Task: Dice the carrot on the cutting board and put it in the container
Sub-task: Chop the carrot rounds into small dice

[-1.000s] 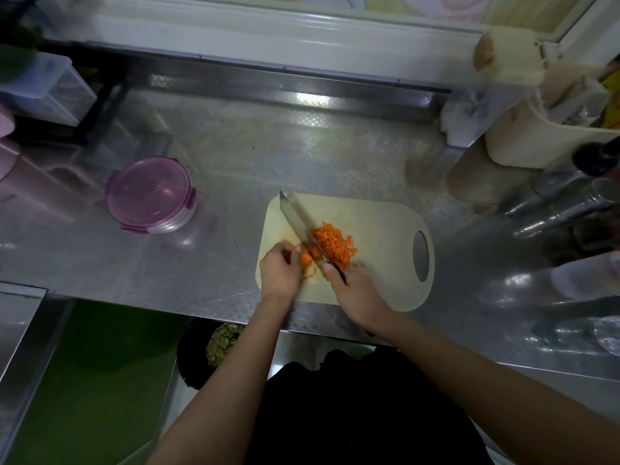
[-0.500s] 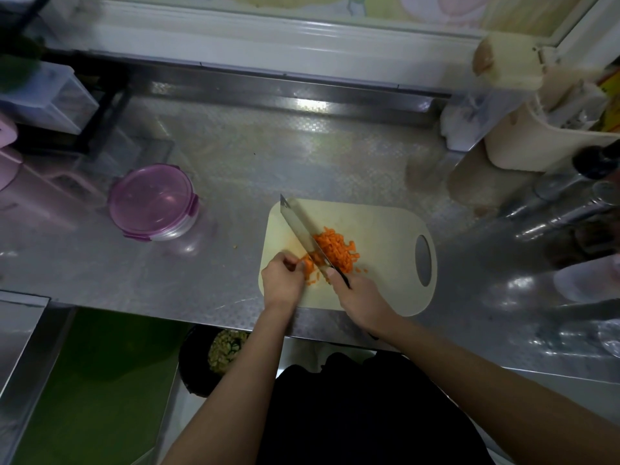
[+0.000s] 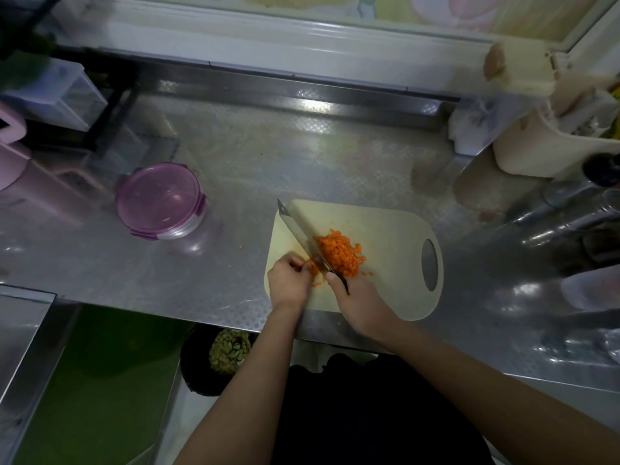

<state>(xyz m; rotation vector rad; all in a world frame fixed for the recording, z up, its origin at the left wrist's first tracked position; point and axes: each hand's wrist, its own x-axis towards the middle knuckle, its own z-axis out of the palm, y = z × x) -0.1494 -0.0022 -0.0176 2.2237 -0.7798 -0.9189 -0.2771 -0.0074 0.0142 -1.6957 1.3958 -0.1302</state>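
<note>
A cream cutting board (image 3: 392, 229) lies on the steel counter. A heap of diced carrot (image 3: 340, 253) sits on it, right of the knife blade (image 3: 298, 233). My right hand (image 3: 359, 302) grips the knife's dark handle, blade angled toward the far left. My left hand (image 3: 290, 280) pinches the small remaining carrot strips (image 3: 314, 268) just left of the blade, fingers curled over them. A round container with a purple lid (image 3: 160, 199) stands closed on the counter, well left of the board.
A beige utensil holder (image 3: 550, 152) and shiny metal items (image 3: 570, 219) crowd the right side. A clear plastic box (image 3: 63, 95) and a pink object (image 3: 11, 149) sit at far left. A dark bin with scraps (image 3: 228, 352) is below the counter edge.
The knife has kept chopping in place; my left hand has stayed on the carrot strips by the blade. The view has shifted slightly.
</note>
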